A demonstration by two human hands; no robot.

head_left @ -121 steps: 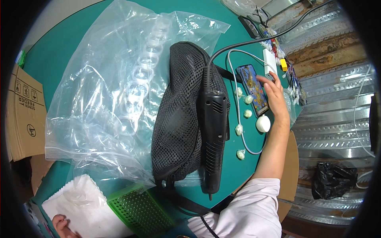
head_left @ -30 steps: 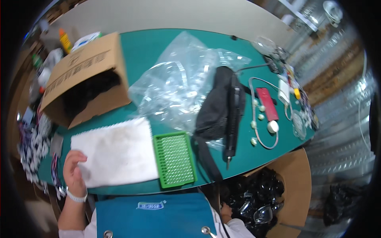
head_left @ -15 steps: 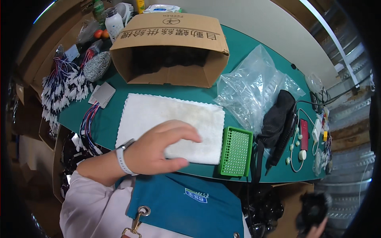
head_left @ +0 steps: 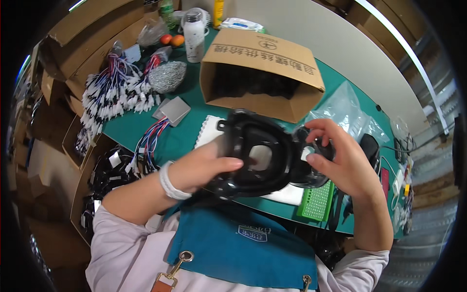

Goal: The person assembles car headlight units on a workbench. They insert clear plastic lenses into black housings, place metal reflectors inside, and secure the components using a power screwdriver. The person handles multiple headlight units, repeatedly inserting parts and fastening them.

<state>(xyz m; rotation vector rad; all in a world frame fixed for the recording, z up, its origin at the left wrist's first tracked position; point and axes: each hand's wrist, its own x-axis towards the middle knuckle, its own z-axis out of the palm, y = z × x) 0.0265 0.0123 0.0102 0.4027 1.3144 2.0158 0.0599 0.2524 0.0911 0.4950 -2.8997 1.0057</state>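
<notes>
A glossy black plastic housing with a rounded opening (head_left: 277,181) is held up over the workbench, its edges smeared by motion. My left hand (head_left: 206,168) grips its left side, thumb along the front and the other fingers hidden behind. Against its right side is a dark, see-through rounded plastic part (head_left: 311,176). My right hand (head_left: 343,158) has its curled fingers and thumb on that part. Whether the two pieces are joined, I cannot tell. Beneath them lies a white cloth (head_left: 206,130), mostly covered from sight.
Behind stands an open cardboard box (head_left: 262,53) with dark contents. A green tray of small screws (head_left: 316,202) sits by the cloth's right end. Bundled wires with white connectors (head_left: 116,87) lie at left. At right are a clear plastic bag (head_left: 345,109) and a black tool (head_left: 369,146).
My right hand has come up from the lower right with black plastic. My left hand, empty before, now grips the housing. The whole view has shifted, so the bench appears farther right.
</notes>
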